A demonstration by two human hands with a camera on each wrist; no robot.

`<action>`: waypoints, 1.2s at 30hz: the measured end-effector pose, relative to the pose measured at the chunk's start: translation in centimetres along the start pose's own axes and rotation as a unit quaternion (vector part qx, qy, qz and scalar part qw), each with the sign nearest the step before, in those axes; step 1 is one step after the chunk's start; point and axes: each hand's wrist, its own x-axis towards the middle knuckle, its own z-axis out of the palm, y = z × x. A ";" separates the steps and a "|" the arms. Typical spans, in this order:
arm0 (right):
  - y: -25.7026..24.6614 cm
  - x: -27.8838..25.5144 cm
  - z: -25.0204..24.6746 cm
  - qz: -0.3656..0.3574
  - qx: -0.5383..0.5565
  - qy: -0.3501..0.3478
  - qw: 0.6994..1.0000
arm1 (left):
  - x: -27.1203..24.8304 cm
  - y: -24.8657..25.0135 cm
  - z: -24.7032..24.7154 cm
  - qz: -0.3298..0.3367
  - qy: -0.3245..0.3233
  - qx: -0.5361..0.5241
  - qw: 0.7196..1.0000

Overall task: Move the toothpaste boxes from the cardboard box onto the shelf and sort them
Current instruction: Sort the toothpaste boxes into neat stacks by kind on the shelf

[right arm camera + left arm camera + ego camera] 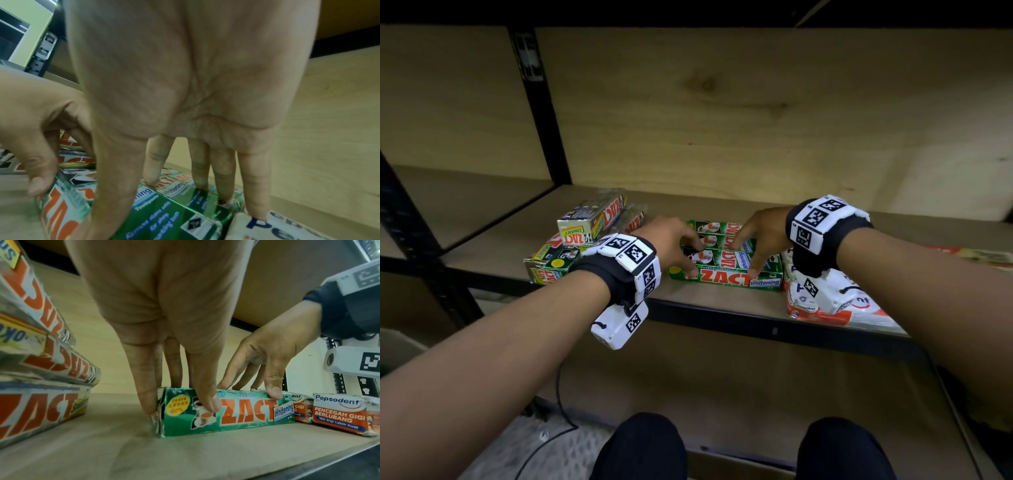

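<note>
Several green Zact whitening boxes [722, 277] lie side by side in a row on the wooden shelf [705, 305], long sides facing me. My left hand [695, 258] spreads over their left part: thumb on the front box's face [242, 412], index finger down its left end, other fingers on the boxes behind. My right hand [744, 258] spreads over their right part [156, 217], thumb at the front box's top edge, straight fingers on the tops. Its little finger touches the Pepsodent pack [277, 227]. Neither hand lifts a box.
A loose stack of silver Zact Smokers boxes [594, 219] sits left of the green row, and red-and-white Pepsodent packs [822, 313] right of it. A black upright [541, 113] divides the shelf. A bare wood panel stands behind. A cable [558, 394] runs over the floor.
</note>
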 end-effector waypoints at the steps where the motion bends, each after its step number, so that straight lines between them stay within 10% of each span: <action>1: 0.0 0.0 0.0 0.001 0.001 0.000 1.000 | -0.1 0.1 0.0 0.001 -0.002 0.003 1.000; 10: -2.6 -0.1 -0.8 0.009 -0.039 0.003 0.999 | -4.4 -0.7 -2.4 0.048 0.066 0.036 0.996; 20: -15.6 0.2 -4.3 -0.139 0.113 0.224 0.958 | -11.9 -7.9 -9.9 -0.032 0.226 -0.010 0.973; 36: -21.5 3.3 -2.7 -0.176 0.042 0.170 0.969 | -13.2 -15.0 -3.5 -0.133 0.057 0.060 0.988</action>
